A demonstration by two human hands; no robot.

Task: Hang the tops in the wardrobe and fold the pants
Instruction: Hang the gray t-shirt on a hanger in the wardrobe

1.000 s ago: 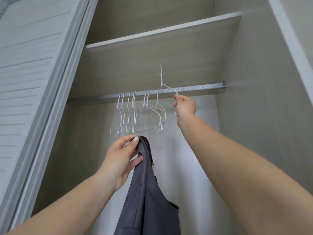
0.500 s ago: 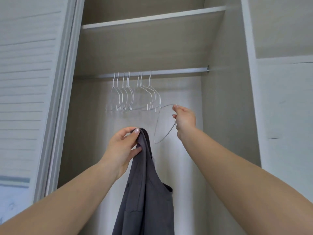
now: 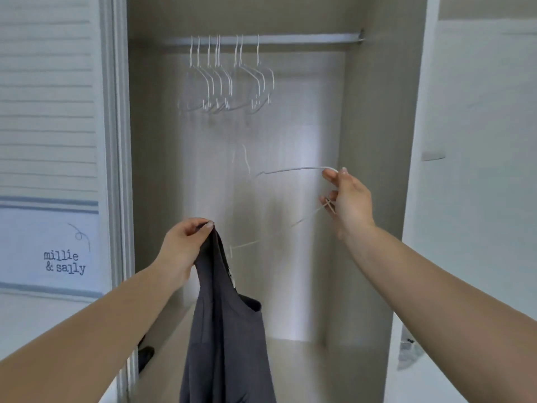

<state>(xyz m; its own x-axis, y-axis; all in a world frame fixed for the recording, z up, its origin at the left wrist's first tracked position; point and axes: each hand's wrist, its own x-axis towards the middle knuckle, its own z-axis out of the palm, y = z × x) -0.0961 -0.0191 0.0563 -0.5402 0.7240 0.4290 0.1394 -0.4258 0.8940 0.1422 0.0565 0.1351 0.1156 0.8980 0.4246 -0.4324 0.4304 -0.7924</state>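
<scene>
- My left hand [image 3: 186, 242] pinches the gray top [image 3: 229, 330] by its strap, low in the middle of the frame, so it hangs straight and open.
- My right hand [image 3: 347, 199], at the middle right, grips a thin white hanger [image 3: 293, 170] by one end, off the rail [image 3: 261, 39], so I think it can slip into the top.
- More hangers [image 3: 226, 80] wait on the rail at the top.

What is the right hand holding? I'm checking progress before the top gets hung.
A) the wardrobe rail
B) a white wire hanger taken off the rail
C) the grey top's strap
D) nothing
B: the right hand pinches a white wire hanger well below the rail, while the left hand holds the grey top.
</scene>
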